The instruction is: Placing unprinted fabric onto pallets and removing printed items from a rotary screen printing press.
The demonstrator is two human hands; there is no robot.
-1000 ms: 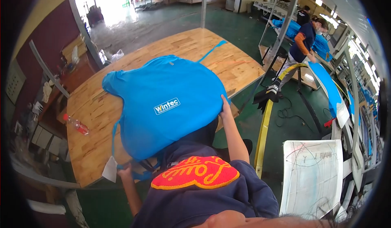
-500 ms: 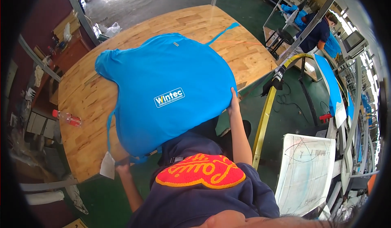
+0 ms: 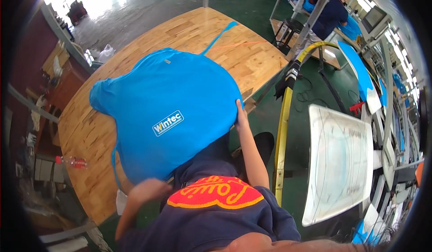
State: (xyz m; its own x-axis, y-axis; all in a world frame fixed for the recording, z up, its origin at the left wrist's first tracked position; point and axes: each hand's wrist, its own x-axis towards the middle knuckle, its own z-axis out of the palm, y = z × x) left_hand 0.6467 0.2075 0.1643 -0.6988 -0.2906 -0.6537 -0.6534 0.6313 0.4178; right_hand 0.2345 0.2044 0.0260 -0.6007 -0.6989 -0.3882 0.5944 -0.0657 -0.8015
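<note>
A blue fabric saddle cover (image 3: pixel 180 94) with a printed white-framed label lies spread over the wooden table, its near edge reaching my lap. My right hand (image 3: pixel 242 116) grips the cover's right edge, some fingers on top and the rest hidden under it. My left hand (image 3: pixel 152 190), smeared by motion, is just above the near left edge of the cover; its fingers cannot be made out. One blue strap (image 3: pixel 219 37) stretches from the far edge, and another strap (image 3: pixel 114 166) hangs at the left side. A white tag (image 3: pixel 121 201) shows beside my left wrist.
The wooden table (image 3: pixel 85 180) bears a red-labelled bottle (image 3: pixel 72 162) near its left edge. To my right stand a curved yellow-black bar (image 3: pixel 282 144) and a white marked pattern sheet (image 3: pixel 339 162). Another person (image 3: pixel 330 16) works at the back right beside a stool (image 3: pixel 290 27).
My left hand has risen and moved right, toward my body, from below the cover's near left corner. My right hand stays at the right edge. The view has shifted slightly.
</note>
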